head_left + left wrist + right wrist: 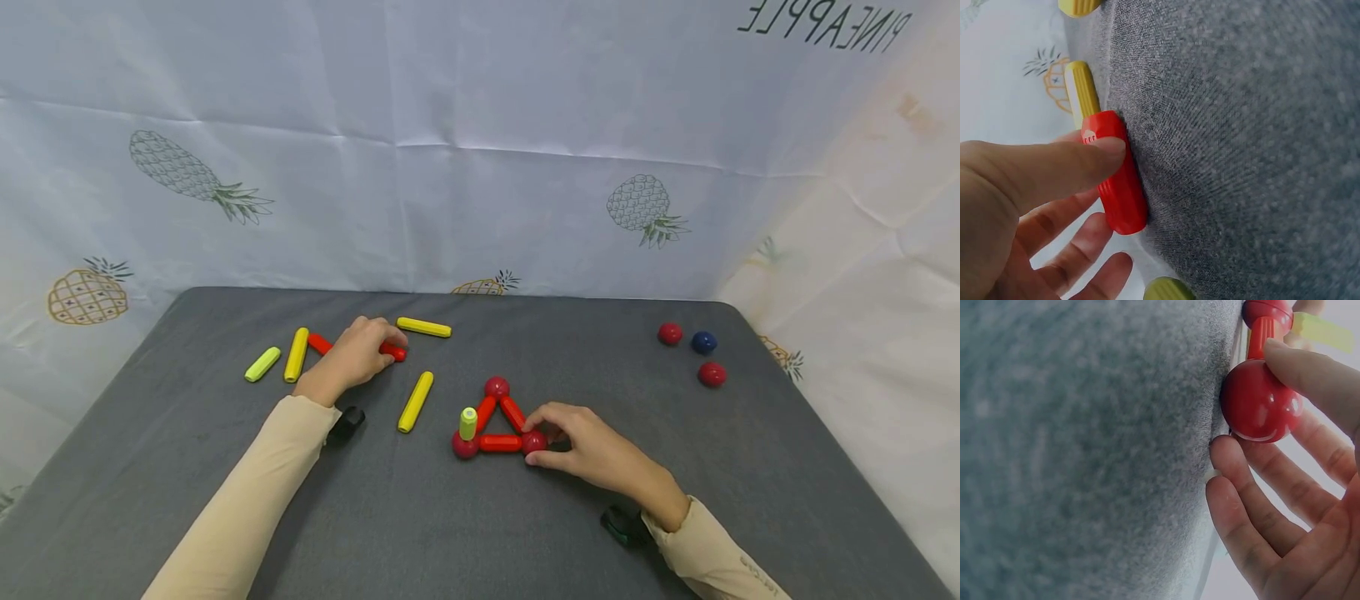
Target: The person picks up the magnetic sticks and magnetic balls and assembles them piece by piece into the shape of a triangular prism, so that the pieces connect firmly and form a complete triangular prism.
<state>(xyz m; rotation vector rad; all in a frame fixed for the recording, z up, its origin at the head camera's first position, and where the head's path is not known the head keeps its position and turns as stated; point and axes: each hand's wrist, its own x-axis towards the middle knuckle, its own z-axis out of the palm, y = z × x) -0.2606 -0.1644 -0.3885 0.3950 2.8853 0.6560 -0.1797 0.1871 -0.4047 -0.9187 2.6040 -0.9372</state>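
In the head view my left hand (358, 346) is at the back left, its thumb and fingers pinching a short red rod (393, 352). The left wrist view shows the thumb lying across this red rod (1124, 200) at the cloth. A triangle of red rods and red balls lies flat at centre, with a red rod (500, 443) along its front. From its left ball (465, 448) a short yellow-green rod (468, 423) stands upright. My right hand (596, 450) holds the triangle's right red ball (534, 442) between thumb and fingers; the ball (1260, 403) is large in the right wrist view.
Yellow rods (416, 402) lie around my left hand, along with a yellow-green rod (262, 364) and another red rod (319, 343). At the back right sit two loose red balls (712, 374) and a blue ball (704, 342). A pineapple-print cloth (420, 217) hangs behind the grey table (420, 533).
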